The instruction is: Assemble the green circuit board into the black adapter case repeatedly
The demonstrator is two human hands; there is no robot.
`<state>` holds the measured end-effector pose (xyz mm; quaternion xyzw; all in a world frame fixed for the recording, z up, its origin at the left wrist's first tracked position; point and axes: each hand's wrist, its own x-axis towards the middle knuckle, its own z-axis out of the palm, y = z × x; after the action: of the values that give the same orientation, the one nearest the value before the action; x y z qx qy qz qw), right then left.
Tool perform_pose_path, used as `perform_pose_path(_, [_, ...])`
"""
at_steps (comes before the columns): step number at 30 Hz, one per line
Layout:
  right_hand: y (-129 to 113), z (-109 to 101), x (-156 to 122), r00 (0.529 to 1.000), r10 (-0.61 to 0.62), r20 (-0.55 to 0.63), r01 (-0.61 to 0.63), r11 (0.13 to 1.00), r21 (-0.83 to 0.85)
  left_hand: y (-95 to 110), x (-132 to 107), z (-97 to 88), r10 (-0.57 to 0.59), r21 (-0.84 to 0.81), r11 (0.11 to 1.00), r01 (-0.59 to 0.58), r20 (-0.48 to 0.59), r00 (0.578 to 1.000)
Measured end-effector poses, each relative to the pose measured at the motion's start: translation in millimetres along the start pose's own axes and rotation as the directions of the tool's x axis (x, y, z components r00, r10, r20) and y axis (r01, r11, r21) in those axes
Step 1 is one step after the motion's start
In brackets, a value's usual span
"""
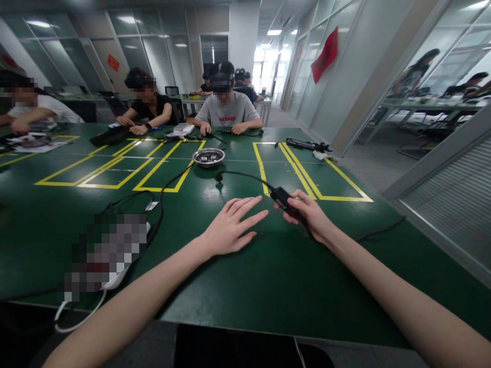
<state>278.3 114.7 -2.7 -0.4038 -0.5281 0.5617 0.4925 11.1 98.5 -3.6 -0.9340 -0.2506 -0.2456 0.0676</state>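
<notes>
My right hand (307, 212) is closed around a black power adapter (283, 198), tilted above the green table. A thin black cable (245, 176) runs from its far end to a small black plug (219, 177). Another length of black cable (383, 230) shows to the right of my right forearm. My left hand (233, 225) hovers over the table just left of the adapter, palm down with fingers spread. It holds nothing and is apart from the adapter.
A steel bowl (208, 158) with small metal parts stands ahead. A power strip (118, 276), partly blurred out, lies left with cables. Yellow tape (345, 198) marks rectangles on the green table (238, 291). A black tripod (307, 145) lies far right. Co-workers sit opposite.
</notes>
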Motion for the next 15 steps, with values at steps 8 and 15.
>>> perform_pose_path(8, [-5,-71,30,0.659,-0.462,-0.593,0.354,0.887,-0.298,-4,-3,6.9,0.015,-0.094,0.996,-0.009,0.074,0.997])
perform_pose_path(15, [12,-126,25,0.747,-0.391,-0.538,-0.303,0.520,-0.798,-5,-5,10.4,-0.010,-0.139,0.990,0.028,0.127,0.992])
